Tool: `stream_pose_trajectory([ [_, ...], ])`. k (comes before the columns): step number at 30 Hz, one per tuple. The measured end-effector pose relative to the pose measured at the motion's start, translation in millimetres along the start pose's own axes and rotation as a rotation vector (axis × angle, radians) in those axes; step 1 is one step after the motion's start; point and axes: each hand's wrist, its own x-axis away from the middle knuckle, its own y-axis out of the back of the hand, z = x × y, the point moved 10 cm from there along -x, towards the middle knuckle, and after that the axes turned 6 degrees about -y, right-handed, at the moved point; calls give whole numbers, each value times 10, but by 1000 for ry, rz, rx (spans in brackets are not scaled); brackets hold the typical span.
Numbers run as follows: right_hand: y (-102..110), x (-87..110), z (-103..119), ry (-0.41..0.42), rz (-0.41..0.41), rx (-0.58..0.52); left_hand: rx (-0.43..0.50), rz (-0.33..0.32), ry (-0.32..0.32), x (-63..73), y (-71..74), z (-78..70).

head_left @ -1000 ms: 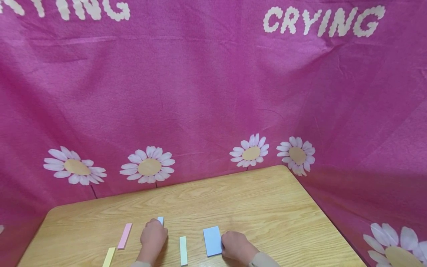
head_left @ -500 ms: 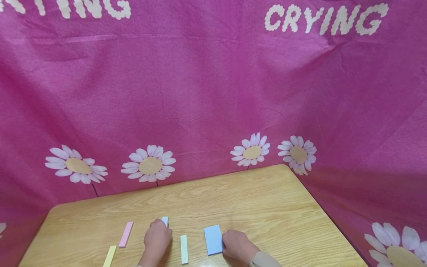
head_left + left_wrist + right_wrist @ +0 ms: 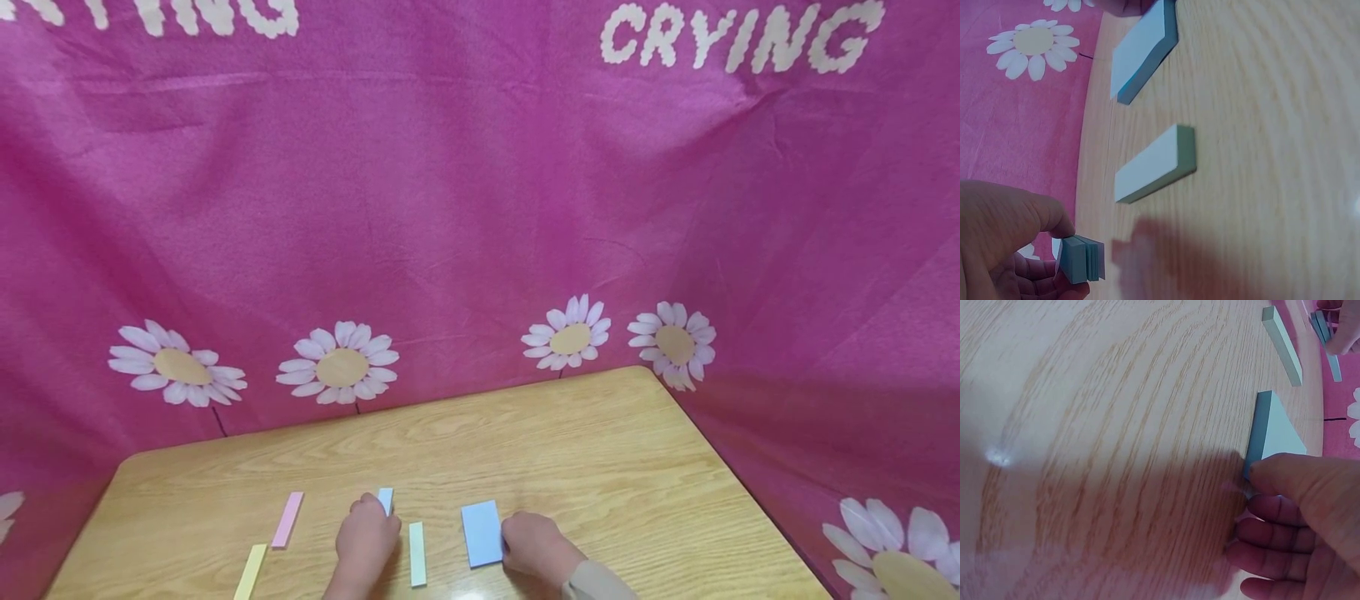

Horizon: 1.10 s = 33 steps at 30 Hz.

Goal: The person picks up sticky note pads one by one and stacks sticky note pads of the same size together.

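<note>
My left hand (image 3: pixel 367 537) pinches a narrow pale-blue sticky-note pad (image 3: pixel 386 500) between thumb and fingers. In the left wrist view, gaps show between layers of this pad (image 3: pixel 1075 262). A larger blue sticky-note pad (image 3: pixel 482 533) lies on the table to the right. My right hand (image 3: pixel 536 542) holds its right edge, with the thumb (image 3: pixel 1272 472) on the corner and the other fingers curled below; their exact contact is partly hidden. Between the hands lies a narrow pale-green sticky-note pad (image 3: pixel 417 554), apart from both.
Left of my left hand, a narrow pink sticky-note pad (image 3: pixel 287 521) and a yellow one (image 3: pixel 251 572) lie slanted on the wooden table (image 3: pixel 585 450). A magenta cloth (image 3: pixel 450 208) with printed daisies and lettering hangs behind the table and along its right side.
My left hand has moved right with the narrow blue pad, closer to the green one. My right hand stays at the larger blue pad. The head view has shifted slightly.
</note>
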Motion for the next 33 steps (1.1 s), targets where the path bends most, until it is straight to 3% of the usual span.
stream_pose_trajectory([
  [6, 49, 10, 12, 3, -25, -7, -2, -11, -2, 59, -50, -32],
  [17, 59, 16, 20, -12, 9, -2, 19, -36, -29, 135, -116, -76],
  [22, 2, 3, 5, -30, 63, 5, 17, 2, -11, 138, -178, -105],
  [26, 31, 16, 19, -23, 56, -6, 30, 17, -1, 148, -203, -126],
  [33, 40, 19, 18, -22, 41, -4, 38, -28, -33, 183, -169, -175],
])
